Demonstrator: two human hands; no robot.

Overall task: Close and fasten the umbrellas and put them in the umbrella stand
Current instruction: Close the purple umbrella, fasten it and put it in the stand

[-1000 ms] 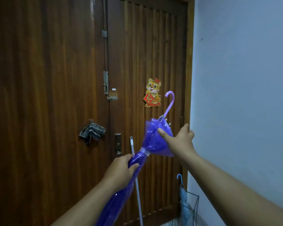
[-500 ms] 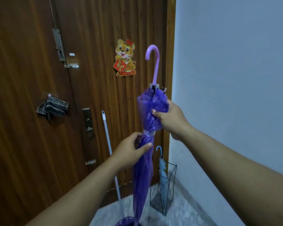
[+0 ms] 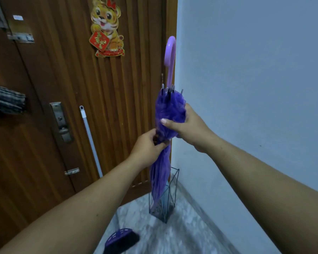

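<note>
I hold a closed purple umbrella (image 3: 170, 107) upright, its lilac hooked handle (image 3: 170, 52) on top and its lower folds hanging in front of the stand. My right hand (image 3: 185, 125) grips the bunched canopy near the rib tips. Just below, my left hand (image 3: 147, 146) pinches the folds at the umbrella's narrow waist. The black wire umbrella stand (image 3: 174, 182) sits on the floor in the corner between door and wall. A pale blue umbrella (image 3: 165, 197) is inside it, mostly hidden behind the purple one.
A brown wooden door (image 3: 72, 88) with a lock plate (image 3: 60, 121) and a tiger sticker (image 3: 106, 28) fills the left. A white pole (image 3: 90, 140) leans on it. A checked cloth (image 3: 6, 102) hangs at left. A purple object (image 3: 121, 239) lies on the marble floor.
The view has dropped and closed in on the corner. The umbrella has swung from tilted to upright and now hangs over the stand. My left hand has moved up to the waist, close under my right hand.
</note>
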